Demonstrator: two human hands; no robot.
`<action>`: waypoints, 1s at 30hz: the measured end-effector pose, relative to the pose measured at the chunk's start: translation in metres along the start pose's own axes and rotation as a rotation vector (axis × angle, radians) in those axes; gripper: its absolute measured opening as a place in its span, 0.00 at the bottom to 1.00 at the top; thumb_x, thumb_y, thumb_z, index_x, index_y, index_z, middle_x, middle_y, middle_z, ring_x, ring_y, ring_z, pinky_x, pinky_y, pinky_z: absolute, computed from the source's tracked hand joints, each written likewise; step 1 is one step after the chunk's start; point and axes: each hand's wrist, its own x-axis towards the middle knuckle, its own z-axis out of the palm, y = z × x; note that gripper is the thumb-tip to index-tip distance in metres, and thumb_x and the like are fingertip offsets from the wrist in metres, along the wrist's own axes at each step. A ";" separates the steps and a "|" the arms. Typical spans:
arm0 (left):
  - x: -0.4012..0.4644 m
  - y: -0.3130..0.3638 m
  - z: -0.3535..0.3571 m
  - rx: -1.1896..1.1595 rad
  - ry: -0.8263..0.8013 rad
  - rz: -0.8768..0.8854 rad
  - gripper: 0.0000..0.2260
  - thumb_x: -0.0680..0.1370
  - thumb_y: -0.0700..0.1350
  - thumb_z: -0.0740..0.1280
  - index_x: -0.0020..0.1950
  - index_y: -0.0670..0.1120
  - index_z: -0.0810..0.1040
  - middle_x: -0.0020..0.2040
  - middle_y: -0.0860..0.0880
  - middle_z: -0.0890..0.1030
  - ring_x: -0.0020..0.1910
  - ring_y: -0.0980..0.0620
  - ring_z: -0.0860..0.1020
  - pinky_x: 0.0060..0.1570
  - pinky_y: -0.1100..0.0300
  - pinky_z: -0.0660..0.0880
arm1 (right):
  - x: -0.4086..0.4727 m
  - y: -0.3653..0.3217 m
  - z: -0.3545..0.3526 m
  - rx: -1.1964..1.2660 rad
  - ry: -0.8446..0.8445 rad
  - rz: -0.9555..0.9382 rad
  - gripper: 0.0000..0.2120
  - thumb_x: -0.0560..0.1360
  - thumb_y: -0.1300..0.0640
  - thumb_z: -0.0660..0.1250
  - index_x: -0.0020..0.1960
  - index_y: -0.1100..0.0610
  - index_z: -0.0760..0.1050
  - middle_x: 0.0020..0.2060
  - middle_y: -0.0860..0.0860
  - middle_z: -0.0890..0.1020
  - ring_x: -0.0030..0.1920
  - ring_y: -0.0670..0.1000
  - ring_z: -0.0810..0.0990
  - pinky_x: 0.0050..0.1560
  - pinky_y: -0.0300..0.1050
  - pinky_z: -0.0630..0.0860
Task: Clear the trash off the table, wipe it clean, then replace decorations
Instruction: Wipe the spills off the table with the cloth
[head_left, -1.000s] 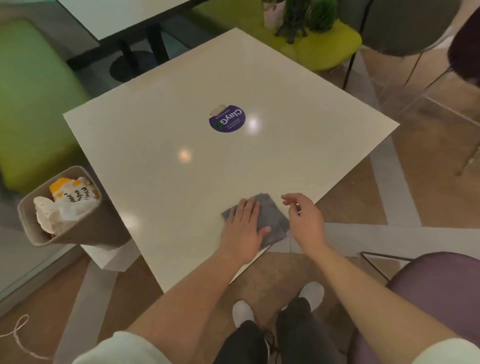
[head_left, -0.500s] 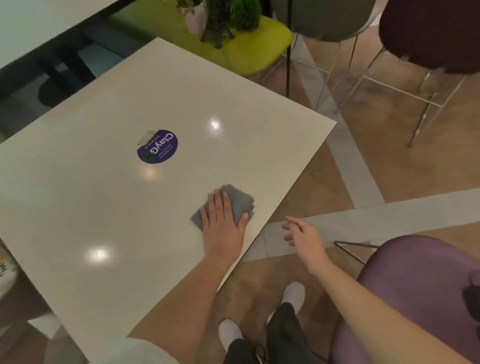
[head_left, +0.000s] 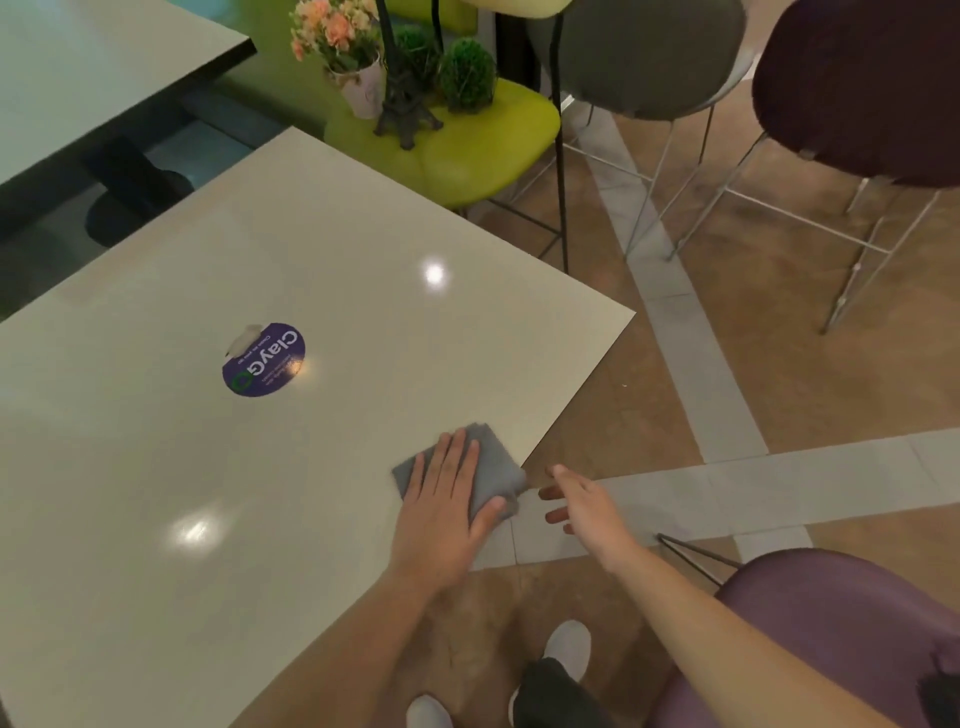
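A folded grey cloth (head_left: 493, 467) lies at the near right edge of the cream table (head_left: 337, 291). My left hand (head_left: 447, 504) presses flat on it, fingers straight, thumb over its near edge. My right hand (head_left: 582, 504) hovers off the table's edge just right of the cloth, fingers loosely spread, holding nothing. A round purple sticker (head_left: 265, 359) marks the table's middle. On a lime-green chair (head_left: 483, 140) behind the table stand the decorations: a pot of pink flowers (head_left: 337, 47), a dark tower figurine (head_left: 405, 88) and two green ball plants (head_left: 467, 75).
A purple chair (head_left: 831, 639) stands close at my right. A grey chair (head_left: 649, 57) and a dark maroon chair (head_left: 862, 88) stand beyond on the tiled floor. Another table (head_left: 93, 73) is at the far left. My shoes (head_left: 569, 644) show below.
My left hand has slid the cloth along the table's near edge. My right hand dropped off the table beside it. The view swung right, so the trash bin left view.
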 end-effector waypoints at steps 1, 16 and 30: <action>0.009 -0.002 -0.002 -0.005 0.017 -0.041 0.34 0.81 0.66 0.40 0.80 0.46 0.50 0.80 0.48 0.50 0.79 0.50 0.46 0.76 0.50 0.42 | 0.002 -0.002 -0.005 -0.011 -0.016 0.002 0.18 0.83 0.44 0.53 0.63 0.53 0.73 0.52 0.49 0.81 0.44 0.51 0.80 0.53 0.50 0.72; 0.119 0.095 -0.023 -0.099 0.087 -0.459 0.21 0.82 0.57 0.51 0.72 0.55 0.71 0.69 0.44 0.69 0.65 0.42 0.69 0.56 0.47 0.71 | 0.045 -0.031 -0.090 -0.068 0.079 -0.050 0.13 0.82 0.52 0.58 0.47 0.52 0.79 0.39 0.49 0.81 0.36 0.50 0.77 0.43 0.47 0.75; 0.234 0.098 -0.048 -0.190 -0.024 -0.432 0.17 0.80 0.56 0.62 0.65 0.51 0.72 0.60 0.48 0.76 0.61 0.47 0.72 0.56 0.53 0.69 | 0.098 -0.132 -0.120 -0.366 0.083 -0.190 0.10 0.79 0.49 0.60 0.45 0.49 0.78 0.42 0.47 0.83 0.43 0.50 0.80 0.46 0.49 0.77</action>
